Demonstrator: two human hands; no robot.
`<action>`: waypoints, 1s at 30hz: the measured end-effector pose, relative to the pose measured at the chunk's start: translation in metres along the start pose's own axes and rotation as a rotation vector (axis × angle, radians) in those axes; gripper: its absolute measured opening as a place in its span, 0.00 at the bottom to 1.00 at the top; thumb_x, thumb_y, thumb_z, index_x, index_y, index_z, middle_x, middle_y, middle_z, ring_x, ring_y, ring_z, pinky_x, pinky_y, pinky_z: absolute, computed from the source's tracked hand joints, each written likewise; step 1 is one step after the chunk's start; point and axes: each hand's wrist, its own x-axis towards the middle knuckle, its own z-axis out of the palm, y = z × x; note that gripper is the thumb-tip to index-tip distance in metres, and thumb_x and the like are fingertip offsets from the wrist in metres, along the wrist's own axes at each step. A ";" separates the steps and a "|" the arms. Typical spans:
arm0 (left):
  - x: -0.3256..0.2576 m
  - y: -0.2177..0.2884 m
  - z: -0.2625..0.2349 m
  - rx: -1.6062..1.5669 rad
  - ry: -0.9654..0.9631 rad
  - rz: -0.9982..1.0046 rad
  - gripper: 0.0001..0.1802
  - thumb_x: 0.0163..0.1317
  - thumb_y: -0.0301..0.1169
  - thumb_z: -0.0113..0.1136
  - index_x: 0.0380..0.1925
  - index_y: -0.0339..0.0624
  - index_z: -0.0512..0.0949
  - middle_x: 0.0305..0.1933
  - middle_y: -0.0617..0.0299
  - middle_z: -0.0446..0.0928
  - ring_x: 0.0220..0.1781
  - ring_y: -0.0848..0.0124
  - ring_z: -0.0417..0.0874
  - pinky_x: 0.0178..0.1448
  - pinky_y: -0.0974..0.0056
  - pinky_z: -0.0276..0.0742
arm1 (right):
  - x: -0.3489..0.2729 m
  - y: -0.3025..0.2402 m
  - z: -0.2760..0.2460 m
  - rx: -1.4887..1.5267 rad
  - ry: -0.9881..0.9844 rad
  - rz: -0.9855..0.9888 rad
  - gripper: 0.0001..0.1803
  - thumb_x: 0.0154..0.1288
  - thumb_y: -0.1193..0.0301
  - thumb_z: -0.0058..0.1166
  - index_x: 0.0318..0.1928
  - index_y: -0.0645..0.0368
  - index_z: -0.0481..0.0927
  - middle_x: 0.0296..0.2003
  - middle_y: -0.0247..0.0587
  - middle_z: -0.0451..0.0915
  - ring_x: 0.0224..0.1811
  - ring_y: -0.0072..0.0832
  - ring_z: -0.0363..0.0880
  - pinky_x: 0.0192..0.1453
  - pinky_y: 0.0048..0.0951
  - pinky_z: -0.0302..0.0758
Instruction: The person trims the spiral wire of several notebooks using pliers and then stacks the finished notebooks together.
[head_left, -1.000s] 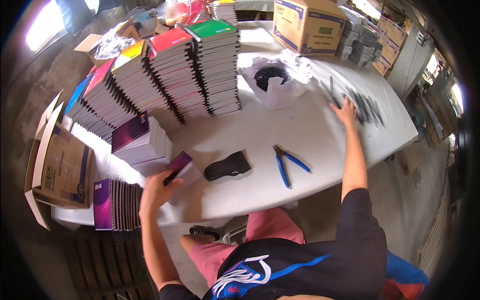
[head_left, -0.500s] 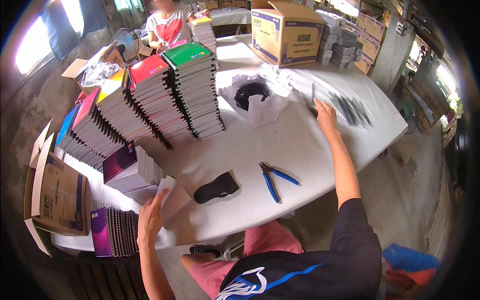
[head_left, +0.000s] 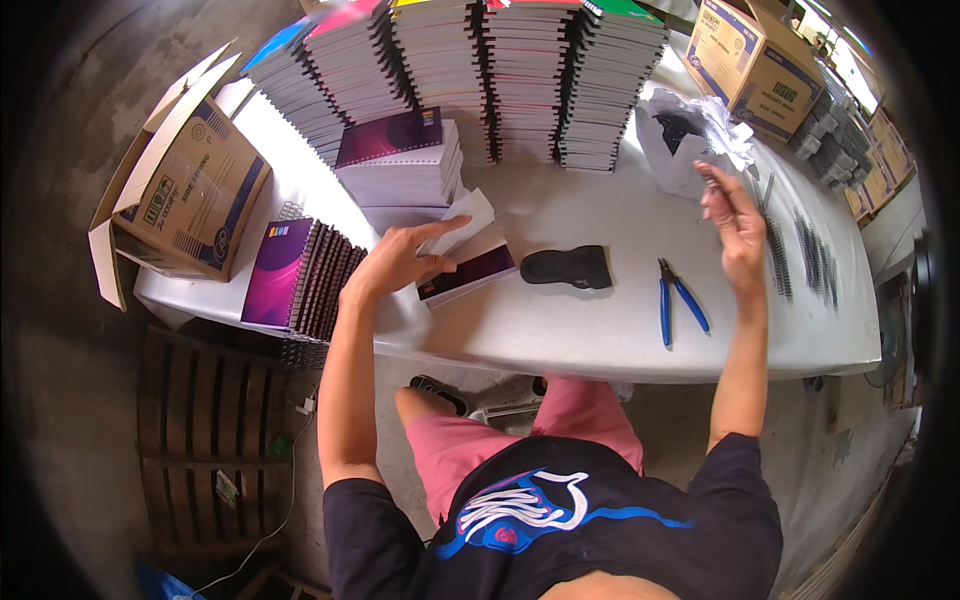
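- Notebook block (head_left: 468,272), dark purple cover with white page edges, lies flat near the front edge of the white tabletop (head_left: 600,330), left of its middle.
- Left hand (head_left: 400,258) rests on that block with fingers spread and open, pressing a loose white sheet (head_left: 458,222) that sticks up from it; nothing is clenched.
- Black oblong tool (head_left: 568,267) lies just right of the block, flat on the tabletop.
- Blue-handled pliers (head_left: 676,301) lie further right, near the front edge, handles pointing toward the person.
- Right hand (head_left: 732,215) is lifted above the right part of the tabletop, fingers curled around a thin dark wire spiral (head_left: 712,176) pinched at its top.
- More loose wire spirals (head_left: 790,250) lie in rows toward the right edge.
- Row of finished spiral notebooks (head_left: 305,275) stands on edge at the front left corner, a purple cover facing out.
- Short stack of purple-covered notebooks (head_left: 400,160) sits behind the left hand.
- Open brown cardboard box (head_left: 185,195) hangs off the left edge.
- White plastic bag (head_left: 690,135) sits crumpled beyond the right hand.
- Tall stacks of spiral notebooks (head_left: 480,70) line the far edge, with another cardboard box (head_left: 755,65) at the far right corner.
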 end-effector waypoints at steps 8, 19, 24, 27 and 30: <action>-0.002 -0.016 0.023 -0.024 0.327 0.125 0.35 0.59 0.24 0.54 0.67 0.55 0.57 0.27 0.41 0.77 0.28 0.42 0.77 0.35 0.47 0.70 | 0.000 0.001 0.163 1.033 -0.355 1.198 0.38 0.62 0.45 0.51 0.66 0.46 0.55 0.52 0.49 0.70 0.15 0.10 0.53 0.12 0.11 0.52; -0.053 0.027 0.058 0.275 0.768 0.182 0.30 0.57 0.35 0.63 0.61 0.45 0.68 0.61 0.47 0.64 0.66 0.48 0.62 0.65 0.49 0.62 | -0.021 -0.023 0.187 0.921 -0.467 0.291 0.29 0.67 0.76 0.48 0.68 0.50 0.59 0.48 0.43 0.76 0.52 0.30 0.75 0.59 0.26 0.68; -0.076 0.080 0.060 0.311 0.553 0.234 0.34 0.49 0.16 0.60 0.59 0.48 0.70 0.51 0.53 0.71 0.60 0.52 0.66 0.63 0.52 0.63 | -0.059 -0.034 0.142 0.383 -0.624 0.108 0.22 0.67 0.71 0.51 0.61 0.54 0.68 0.51 0.45 0.78 0.53 0.39 0.78 0.56 0.34 0.72; -0.079 0.055 0.091 0.431 0.417 0.144 0.36 0.46 0.16 0.59 0.58 0.55 0.72 0.47 0.60 0.69 0.54 0.58 0.67 0.60 0.51 0.63 | -0.081 -0.030 0.140 0.234 -0.495 0.138 0.22 0.66 0.71 0.52 0.60 0.53 0.69 0.50 0.45 0.78 0.52 0.43 0.78 0.54 0.37 0.74; -0.074 0.068 0.105 0.482 0.478 0.100 0.28 0.50 0.36 0.64 0.55 0.55 0.73 0.46 0.60 0.68 0.56 0.56 0.64 0.62 0.37 0.53 | -0.086 -0.030 0.139 0.150 -0.382 0.102 0.22 0.64 0.73 0.52 0.60 0.53 0.69 0.51 0.46 0.78 0.51 0.44 0.78 0.52 0.38 0.75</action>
